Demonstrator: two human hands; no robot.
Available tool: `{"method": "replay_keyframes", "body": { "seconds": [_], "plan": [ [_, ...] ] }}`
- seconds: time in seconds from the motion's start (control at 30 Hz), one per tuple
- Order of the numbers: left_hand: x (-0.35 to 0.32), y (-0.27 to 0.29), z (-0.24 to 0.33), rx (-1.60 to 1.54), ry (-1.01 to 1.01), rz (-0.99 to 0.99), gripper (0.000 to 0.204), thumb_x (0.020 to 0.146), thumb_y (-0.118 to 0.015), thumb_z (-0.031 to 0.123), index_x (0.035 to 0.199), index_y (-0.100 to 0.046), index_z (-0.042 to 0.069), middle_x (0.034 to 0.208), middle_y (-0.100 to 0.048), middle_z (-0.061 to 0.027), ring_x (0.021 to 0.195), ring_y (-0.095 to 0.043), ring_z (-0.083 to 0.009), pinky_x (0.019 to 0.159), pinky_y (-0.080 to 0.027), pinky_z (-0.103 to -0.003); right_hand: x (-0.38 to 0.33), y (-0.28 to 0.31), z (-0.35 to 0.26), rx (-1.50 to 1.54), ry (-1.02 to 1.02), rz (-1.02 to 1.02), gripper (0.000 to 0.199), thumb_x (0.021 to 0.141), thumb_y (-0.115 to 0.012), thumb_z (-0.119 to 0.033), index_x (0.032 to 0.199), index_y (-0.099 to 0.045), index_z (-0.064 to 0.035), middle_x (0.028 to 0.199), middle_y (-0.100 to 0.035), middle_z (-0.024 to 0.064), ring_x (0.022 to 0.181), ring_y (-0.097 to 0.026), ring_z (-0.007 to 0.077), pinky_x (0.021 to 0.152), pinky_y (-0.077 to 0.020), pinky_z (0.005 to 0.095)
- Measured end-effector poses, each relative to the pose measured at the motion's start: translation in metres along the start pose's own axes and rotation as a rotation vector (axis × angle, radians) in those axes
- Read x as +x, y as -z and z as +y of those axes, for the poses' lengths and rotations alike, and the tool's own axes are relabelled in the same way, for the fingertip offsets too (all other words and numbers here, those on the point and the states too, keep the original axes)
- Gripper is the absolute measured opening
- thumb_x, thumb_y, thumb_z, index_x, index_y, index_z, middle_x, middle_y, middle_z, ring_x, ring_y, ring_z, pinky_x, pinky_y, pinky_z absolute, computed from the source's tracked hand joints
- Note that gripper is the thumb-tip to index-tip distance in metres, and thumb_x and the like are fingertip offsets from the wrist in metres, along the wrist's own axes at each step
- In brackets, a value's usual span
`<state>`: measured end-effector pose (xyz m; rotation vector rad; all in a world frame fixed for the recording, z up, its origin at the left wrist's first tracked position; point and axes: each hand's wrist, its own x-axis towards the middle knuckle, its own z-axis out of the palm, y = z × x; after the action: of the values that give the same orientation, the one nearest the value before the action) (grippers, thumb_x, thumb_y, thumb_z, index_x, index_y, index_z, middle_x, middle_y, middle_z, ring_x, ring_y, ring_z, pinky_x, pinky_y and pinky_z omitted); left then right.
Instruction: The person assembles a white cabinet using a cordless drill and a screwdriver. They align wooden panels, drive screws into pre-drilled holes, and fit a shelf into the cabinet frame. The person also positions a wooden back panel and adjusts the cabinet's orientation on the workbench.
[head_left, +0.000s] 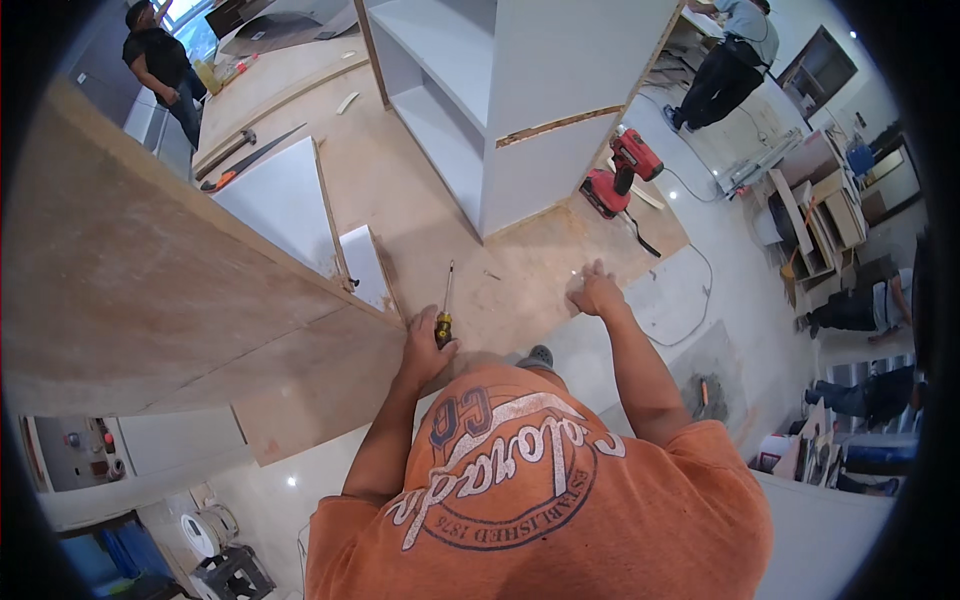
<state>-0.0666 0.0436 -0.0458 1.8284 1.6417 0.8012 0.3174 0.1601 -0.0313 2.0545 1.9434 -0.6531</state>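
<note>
My left hand point(425, 350) is closed around the yellow-and-black handle of a screwdriver point(444, 328). Its thin shaft points away from me over the plywood worktop point(520, 280). Beside that hand stands a tall wooden panel point(240, 290), with a small white board point(368, 265) lying behind it. On the worktop's near edge, my right hand point(597, 290) rests with fingers apart and nothing in it. A small screw-like piece point(492, 275) lies between the two hands. Beyond the right hand sits a red cordless drill point(625, 170) by a white cabinet point(555, 110).
A hammer point(228, 148) and an orange-handled handsaw point(250, 160) lie at the far left, next to a larger white board point(285, 200). A cable point(708, 285) loops over the floor at right. Several other people are around the room.
</note>
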Motion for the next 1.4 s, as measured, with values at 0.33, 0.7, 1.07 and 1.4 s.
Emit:
{"method": "replay_keyframes", "body": {
  "seconds": [0.33, 0.7, 1.07, 1.4],
  "plan": [
    [-0.004, 0.007, 0.003, -0.062, 0.018, -0.078, 0.073, 0.075, -0.081, 0.017, 0.138, -0.047, -0.001, 0.124, -0.055, -0.0228, 0.116, -0.055, -0.0384, 0.102, -0.045, -0.044, -0.017, 0.017, -0.01, 0.003, -0.047, -0.057, 0.088, 0.089, -0.061, -0.051, 0.155, -0.03, -0.0009, 0.162, -0.019, 0.029, 0.149, -0.024, 0.0438, 0.122, -0.0204, 0.0489],
    [-0.004, 0.009, 0.002, -0.157, 0.058, -0.1, 0.064, 0.076, -0.079, 0.015, 0.132, -0.052, -0.001, 0.123, -0.057, -0.023, 0.117, -0.053, -0.0401, 0.102, -0.045, -0.045, -0.016, 0.016, -0.015, 0.048, -0.152, -0.047, 0.088, 0.087, -0.067, -0.049, 0.158, -0.028, -0.0125, 0.167, -0.014, 0.0161, 0.145, -0.026, 0.0519, 0.118, -0.0306, 0.0515],
    [0.0, 0.002, -0.004, -0.099, 0.014, -0.066, 0.064, 0.079, -0.079, 0.019, 0.132, -0.052, -0.003, 0.121, -0.058, -0.0236, 0.114, -0.055, -0.0385, 0.099, -0.047, -0.045, 0.003, -0.013, 0.001, -0.007, -0.072, 0.029, 0.09, 0.085, -0.068, -0.049, 0.157, -0.03, -0.0105, 0.164, -0.019, 0.0211, 0.143, -0.029, 0.054, 0.118, -0.0287, 0.0526],
    [0.0, -0.002, 0.0, -0.083, -0.023, -0.013, 0.055, 0.082, -0.079, 0.017, 0.128, -0.056, -0.002, 0.108, -0.062, -0.0179, 0.1, -0.061, -0.0297, 0.088, -0.051, -0.04, -0.022, 0.007, -0.01, 0.097, -0.107, 0.05, 0.085, 0.085, -0.069, -0.048, 0.153, -0.035, -0.0103, 0.163, -0.022, 0.0206, 0.14, -0.029, 0.0569, 0.116, -0.0329, 0.0532]
  ]
}}
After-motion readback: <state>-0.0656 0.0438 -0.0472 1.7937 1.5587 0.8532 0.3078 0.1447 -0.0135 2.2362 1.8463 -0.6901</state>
